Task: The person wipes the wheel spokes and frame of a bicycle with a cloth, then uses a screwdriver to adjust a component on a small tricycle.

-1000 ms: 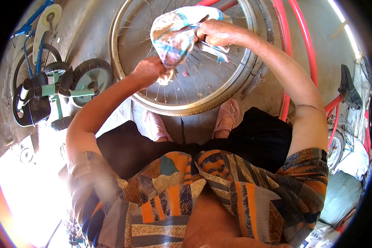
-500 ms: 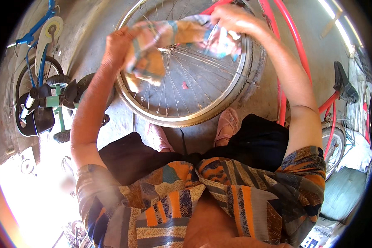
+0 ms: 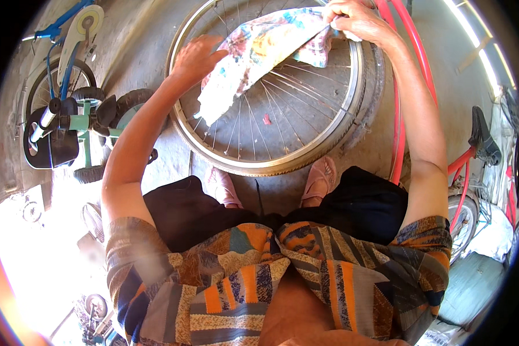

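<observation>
The right arm reaches forward almost straight, and the right hand (image 3: 360, 22) has its fingers clamped on one end of a white cloth with a multicoloured print (image 3: 271, 43). The left arm bends at the elbow; the left hand (image 3: 197, 59) is just beside the cloth, fingers apart, though whether they touch it cannot be told. The cloth spans a large, silver-rimmed, spoked bicycle wheel (image 3: 265, 166), from its upper right edge toward its left. Around the grey floor (image 3: 282, 195) stand red metal tubes (image 3: 398, 144) at right and a green-framed, black-tyred small cycle (image 3: 78, 123) at left.
</observation>
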`<action>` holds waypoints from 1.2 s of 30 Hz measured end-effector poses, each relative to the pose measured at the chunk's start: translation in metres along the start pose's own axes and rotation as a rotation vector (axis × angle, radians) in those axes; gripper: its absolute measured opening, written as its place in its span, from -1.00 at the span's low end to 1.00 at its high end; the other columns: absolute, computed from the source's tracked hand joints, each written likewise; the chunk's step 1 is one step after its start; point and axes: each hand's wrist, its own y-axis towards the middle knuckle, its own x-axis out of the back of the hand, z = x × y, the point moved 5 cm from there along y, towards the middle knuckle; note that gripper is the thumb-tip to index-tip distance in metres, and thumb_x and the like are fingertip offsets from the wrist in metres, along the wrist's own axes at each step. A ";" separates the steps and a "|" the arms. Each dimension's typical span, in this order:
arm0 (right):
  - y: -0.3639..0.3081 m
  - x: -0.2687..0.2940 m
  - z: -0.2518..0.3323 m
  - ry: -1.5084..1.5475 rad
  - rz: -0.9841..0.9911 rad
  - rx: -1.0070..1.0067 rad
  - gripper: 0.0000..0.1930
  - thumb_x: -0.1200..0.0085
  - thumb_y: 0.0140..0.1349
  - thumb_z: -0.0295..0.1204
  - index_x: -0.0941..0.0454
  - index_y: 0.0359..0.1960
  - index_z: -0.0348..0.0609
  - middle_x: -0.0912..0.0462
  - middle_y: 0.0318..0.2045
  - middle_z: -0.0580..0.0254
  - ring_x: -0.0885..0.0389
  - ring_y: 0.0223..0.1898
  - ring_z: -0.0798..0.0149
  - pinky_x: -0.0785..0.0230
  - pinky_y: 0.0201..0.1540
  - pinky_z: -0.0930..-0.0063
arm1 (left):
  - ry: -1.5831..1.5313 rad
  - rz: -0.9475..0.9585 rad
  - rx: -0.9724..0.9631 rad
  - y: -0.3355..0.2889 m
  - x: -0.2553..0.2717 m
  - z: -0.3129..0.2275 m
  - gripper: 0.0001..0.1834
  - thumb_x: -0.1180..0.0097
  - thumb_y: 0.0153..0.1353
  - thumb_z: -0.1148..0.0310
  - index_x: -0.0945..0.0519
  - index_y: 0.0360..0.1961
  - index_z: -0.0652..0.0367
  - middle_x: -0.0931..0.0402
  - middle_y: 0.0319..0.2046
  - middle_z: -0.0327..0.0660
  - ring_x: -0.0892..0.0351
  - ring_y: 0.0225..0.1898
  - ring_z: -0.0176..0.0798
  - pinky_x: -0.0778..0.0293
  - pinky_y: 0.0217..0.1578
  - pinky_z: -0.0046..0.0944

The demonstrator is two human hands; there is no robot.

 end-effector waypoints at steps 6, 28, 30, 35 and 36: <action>-0.021 -0.024 0.014 0.147 0.495 -0.152 -0.87 -0.01 0.01 -0.52 -0.56 -0.38 -0.20 -0.48 -0.56 0.40 -0.35 -0.67 0.58 -0.20 -0.61 0.66 | -0.090 0.119 0.058 0.060 -0.028 -0.023 -0.46 0.04 0.26 0.06 -0.45 0.12 0.23 -0.44 0.11 0.06 -0.42 0.13 0.09 -0.30 0.13 -0.05; -0.009 -0.066 -0.046 -0.750 -0.139 -0.131 -0.82 0.06 0.19 -0.44 -0.54 -0.22 -0.13 -0.60 -0.21 0.09 -0.58 -0.09 0.02 -0.42 -0.09 0.14 | -0.399 0.002 0.231 0.085 -0.057 -0.021 -0.82 -0.20 0.00 0.37 -0.66 -0.36 0.21 -0.61 -0.49 -0.16 -0.52 -0.48 -0.23 -0.44 -0.39 -0.23; -0.007 -0.067 -0.044 -0.775 -0.104 -0.139 -0.81 0.11 0.20 -0.45 -0.57 -0.25 -0.14 -0.61 -0.16 0.08 -0.58 -0.08 0.02 -0.42 -0.09 0.14 | -0.642 0.013 0.259 0.083 -0.044 -0.018 -0.83 -0.19 -0.01 0.39 -0.66 -0.39 0.24 -0.60 -0.50 -0.25 -0.50 -0.48 -0.34 -0.43 -0.41 -0.28; -0.007 -0.064 -0.040 -0.680 -0.072 -0.132 -0.79 0.09 0.16 -0.41 -0.55 -0.24 -0.17 -0.61 -0.16 0.02 -0.57 -0.08 -0.03 -0.41 -0.09 0.09 | -0.746 -0.183 -0.009 0.069 0.001 -0.057 -0.82 -0.24 0.05 0.38 -0.58 -0.39 0.29 -0.48 -0.59 -0.26 -0.34 -0.52 -0.44 -0.38 -0.45 -0.33; -0.009 -0.065 -0.035 -0.608 -0.103 -0.081 -0.79 0.06 0.14 -0.38 -0.54 -0.25 -0.19 -0.61 -0.19 0.00 -0.58 -0.11 -0.04 -0.42 -0.12 0.09 | -0.674 -0.244 -0.132 0.064 0.010 -0.076 -0.81 -0.22 0.11 0.34 -0.58 -0.35 0.26 -0.53 -0.56 -0.18 -0.40 -0.49 -0.43 -0.44 -0.40 -0.31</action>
